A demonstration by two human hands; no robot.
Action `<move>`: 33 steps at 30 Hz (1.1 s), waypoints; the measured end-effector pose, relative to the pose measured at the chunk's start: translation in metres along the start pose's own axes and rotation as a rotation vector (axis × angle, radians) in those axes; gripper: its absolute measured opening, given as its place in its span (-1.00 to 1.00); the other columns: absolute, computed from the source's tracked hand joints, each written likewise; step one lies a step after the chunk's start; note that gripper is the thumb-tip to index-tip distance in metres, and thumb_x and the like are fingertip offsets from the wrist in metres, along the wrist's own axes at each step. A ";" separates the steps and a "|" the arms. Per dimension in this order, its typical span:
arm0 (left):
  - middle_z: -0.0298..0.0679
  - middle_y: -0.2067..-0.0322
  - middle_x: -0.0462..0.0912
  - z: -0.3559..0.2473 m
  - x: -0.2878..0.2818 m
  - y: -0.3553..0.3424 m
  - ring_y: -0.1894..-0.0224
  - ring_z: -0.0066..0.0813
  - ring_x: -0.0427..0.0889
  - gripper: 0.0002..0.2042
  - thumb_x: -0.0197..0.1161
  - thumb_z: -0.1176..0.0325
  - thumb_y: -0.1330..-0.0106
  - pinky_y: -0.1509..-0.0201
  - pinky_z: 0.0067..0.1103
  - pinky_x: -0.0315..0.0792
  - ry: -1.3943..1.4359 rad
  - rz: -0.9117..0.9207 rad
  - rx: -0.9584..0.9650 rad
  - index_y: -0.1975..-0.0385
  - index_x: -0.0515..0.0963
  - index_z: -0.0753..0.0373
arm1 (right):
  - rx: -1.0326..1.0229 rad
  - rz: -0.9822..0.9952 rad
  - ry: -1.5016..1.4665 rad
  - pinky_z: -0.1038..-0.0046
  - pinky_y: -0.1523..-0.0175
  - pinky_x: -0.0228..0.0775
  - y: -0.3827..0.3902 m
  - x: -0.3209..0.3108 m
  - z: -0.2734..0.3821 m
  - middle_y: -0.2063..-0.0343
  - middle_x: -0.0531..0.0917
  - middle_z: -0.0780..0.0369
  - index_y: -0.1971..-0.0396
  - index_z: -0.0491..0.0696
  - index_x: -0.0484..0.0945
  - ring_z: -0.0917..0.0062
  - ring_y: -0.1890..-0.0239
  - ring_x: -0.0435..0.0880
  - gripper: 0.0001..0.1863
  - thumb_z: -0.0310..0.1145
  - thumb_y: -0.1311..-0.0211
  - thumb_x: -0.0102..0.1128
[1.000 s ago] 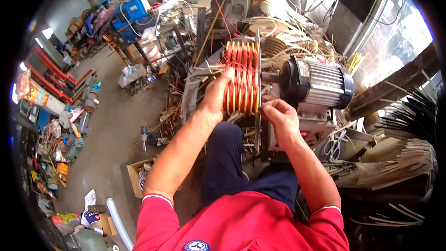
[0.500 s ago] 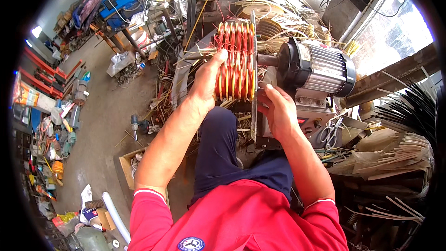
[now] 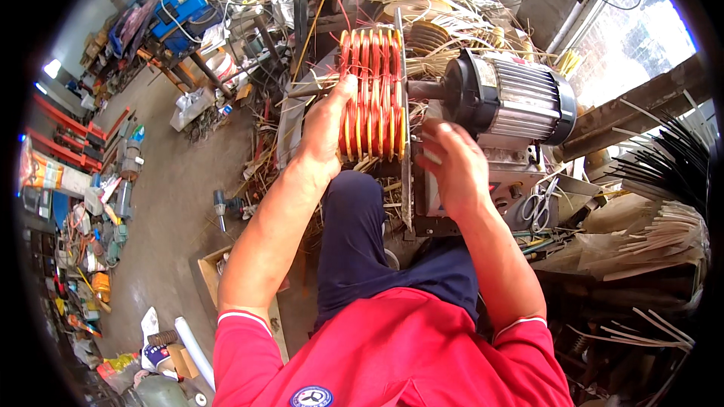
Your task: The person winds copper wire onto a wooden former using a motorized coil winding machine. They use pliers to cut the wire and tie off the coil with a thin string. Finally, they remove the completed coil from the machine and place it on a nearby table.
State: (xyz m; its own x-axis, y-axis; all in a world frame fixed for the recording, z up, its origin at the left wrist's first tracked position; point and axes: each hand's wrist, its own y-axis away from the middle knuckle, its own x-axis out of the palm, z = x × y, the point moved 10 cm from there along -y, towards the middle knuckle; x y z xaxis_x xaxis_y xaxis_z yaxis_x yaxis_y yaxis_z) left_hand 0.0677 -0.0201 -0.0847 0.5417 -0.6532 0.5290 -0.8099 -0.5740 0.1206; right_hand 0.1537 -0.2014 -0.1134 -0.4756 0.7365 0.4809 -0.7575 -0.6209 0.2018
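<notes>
A winding former (image 3: 371,98) wrapped in several bands of red wire, with yellow rims between them, is mounted on a metal shaft. My left hand (image 3: 324,128) grips its left side; the thumb lies on the near face and the other fingers are hidden. A thin upright metal plate (image 3: 407,188) stands along the former's right side. Just right of this plate, my right hand (image 3: 460,169) has its fingers half bent and apart, near a small bolt; nothing shows in it. The shaft runs on right toward an electric motor (image 3: 520,102) with a ribbed silver body and black ends.
Scissors (image 3: 540,207) hang by the machine's control box (image 3: 509,185). Behind it are heaped pale strips and wire spools (image 3: 426,38). Black rods (image 3: 671,181) bristle at the right. An open box (image 3: 207,275) sits on the floor left of my legs, and tools (image 3: 113,211) clutter the far left.
My right hand's fingers have spread and drawn slightly away from the plate. My left hand stays on the former. The view has shifted a little.
</notes>
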 end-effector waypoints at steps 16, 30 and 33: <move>-0.12 -0.05 0.66 0.000 0.012 -0.001 -0.03 -0.32 0.69 -0.55 0.03 0.08 -0.54 -0.20 -0.34 0.55 0.016 0.097 0.005 -0.20 0.44 0.31 | -0.092 0.081 -0.055 0.35 -0.13 0.36 0.000 0.000 0.007 0.12 0.68 0.27 0.10 -0.08 0.60 0.50 -0.03 0.59 -0.73 -0.20 -0.40 0.15; -0.16 -0.03 0.66 0.002 0.008 -0.006 -0.03 -0.27 0.67 -0.53 0.03 0.01 -0.51 -0.23 -0.31 0.51 -0.048 0.082 0.022 -0.17 0.47 0.27 | -0.108 0.110 0.059 0.50 0.13 0.36 0.000 -0.002 0.000 0.34 0.66 0.32 0.14 -0.13 0.66 0.62 0.25 0.56 -0.62 -0.10 -0.32 0.21; -0.12 -0.09 0.63 0.003 0.020 0.005 -0.11 -0.26 0.64 -0.49 0.00 -0.02 -0.52 -0.28 -0.30 0.47 -0.062 0.124 -0.044 -0.22 0.44 0.29 | -0.168 0.067 0.054 0.44 0.06 0.40 0.000 -0.004 0.014 0.25 0.70 0.24 0.19 -0.12 0.67 0.60 0.15 0.59 -0.65 -0.10 -0.35 0.21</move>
State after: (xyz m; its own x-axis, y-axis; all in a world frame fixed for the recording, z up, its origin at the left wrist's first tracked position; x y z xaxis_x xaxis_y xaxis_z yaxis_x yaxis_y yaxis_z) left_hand 0.0754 -0.0378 -0.0763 0.4488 -0.7480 0.4890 -0.8798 -0.4656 0.0952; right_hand 0.1619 -0.2084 -0.1036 -0.5475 0.7114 0.4407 -0.7853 -0.6187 0.0231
